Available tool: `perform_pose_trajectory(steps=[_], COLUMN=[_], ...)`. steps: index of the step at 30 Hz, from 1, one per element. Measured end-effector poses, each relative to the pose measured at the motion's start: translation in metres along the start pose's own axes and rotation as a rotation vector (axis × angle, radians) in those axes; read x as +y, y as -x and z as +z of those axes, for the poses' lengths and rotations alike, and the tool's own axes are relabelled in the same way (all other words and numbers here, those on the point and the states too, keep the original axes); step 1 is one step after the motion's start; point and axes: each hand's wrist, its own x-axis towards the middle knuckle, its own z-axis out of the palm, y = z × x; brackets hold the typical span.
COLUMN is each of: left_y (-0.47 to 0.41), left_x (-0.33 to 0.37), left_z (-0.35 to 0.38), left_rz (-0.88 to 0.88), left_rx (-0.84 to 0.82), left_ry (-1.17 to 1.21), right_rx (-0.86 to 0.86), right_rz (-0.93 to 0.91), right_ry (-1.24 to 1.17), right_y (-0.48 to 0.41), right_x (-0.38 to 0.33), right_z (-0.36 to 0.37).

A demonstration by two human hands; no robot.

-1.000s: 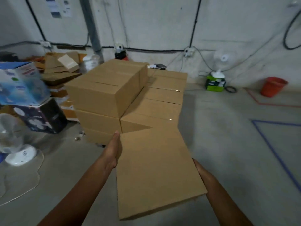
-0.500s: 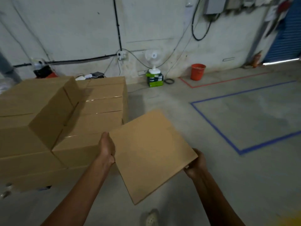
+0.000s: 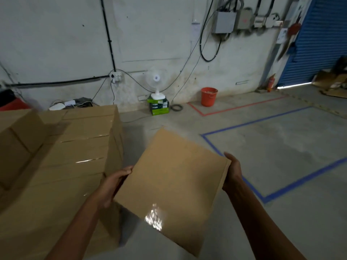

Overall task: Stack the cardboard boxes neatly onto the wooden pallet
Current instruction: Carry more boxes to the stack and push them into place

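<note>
Grip: I hold one cardboard box (image 3: pixel 172 177) between my two hands, clamped at its opposite edges.
Left hand (image 3: pixel 114 182): my fingers curl round the box's left edge; the forearm comes up from the lower left.
Right hand (image 3: pixel 232 171): it wraps the far right corner, palm against the side wall; the fingertips are hidden.
Box position: off the concrete floor (image 3: pixel 272 151), turned corner-forward and tipped down towards me, just right of the stack and not touching it.
Stacked boxes (image 3: pixel 75 147): one block of taped cartons at my left, with one carton (image 3: pixel 16 132) raised above the rest; I cannot count them all.
Floor tape: one blue outline (image 3: pixel 293 182) to my right, one red line (image 3: pixel 234 109) beyond it.
By the wall: one orange bucket (image 3: pixel 209 96) and one white fan (image 3: pixel 156 85) standing on a small pile of green boxes (image 3: pixel 159 107).
Far right: one blue roller shutter (image 3: pixel 319 44) and one red fire extinguisher (image 3: pixel 270 83) beside it.
</note>
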Motion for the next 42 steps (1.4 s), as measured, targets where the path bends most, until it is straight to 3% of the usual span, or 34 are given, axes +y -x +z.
perform_pose_trajectory(steps=[8,15,19,23,25,28,30,35,42], left_y=[-0.124,-0.230,-0.307,-0.375,-0.413,-0.462,-0.486,-0.530,-0.598], left_x=[0.047,0.088,0.115,0.148,0.164,0.183,0.192,0.215,0.249], left_z=[0.050,0.048,0.038,0.038,0.032,0.024,0.024,0.000,-0.081], left_rz=[-0.156,-0.207,-0.168,-0.089,-0.030,0.061,0.100,0.278,0.356], left_rx=[-0.086,0.229,0.300,0.383,0.457,0.471,0.466,0.588,0.837], left_ry=[0.085,0.080,0.086,0.103,0.122,0.193,0.226,0.331,0.374], right_rx=[-0.147,-0.387,-0.383,-0.375,-0.295,-0.122,-0.063,-0.378,-0.653], right_rz=[0.095,0.096,-0.016,-0.025,-0.089,-0.238,-0.211,-0.015,-0.087], right_ry=[0.164,0.246,0.360,0.299,0.301,0.485,0.527,0.419,0.528], right_y=[-0.108,-0.208,-0.286,-0.367,-0.418,-0.484,-0.512,-0.559,-0.630], right_x=[-0.041,-0.055,-0.074,-0.094,-0.103,-0.123,-0.136,-0.128,-0.083], right_z=[0.043,0.106,0.149,0.203,0.232,0.276,0.311,0.400,0.526])
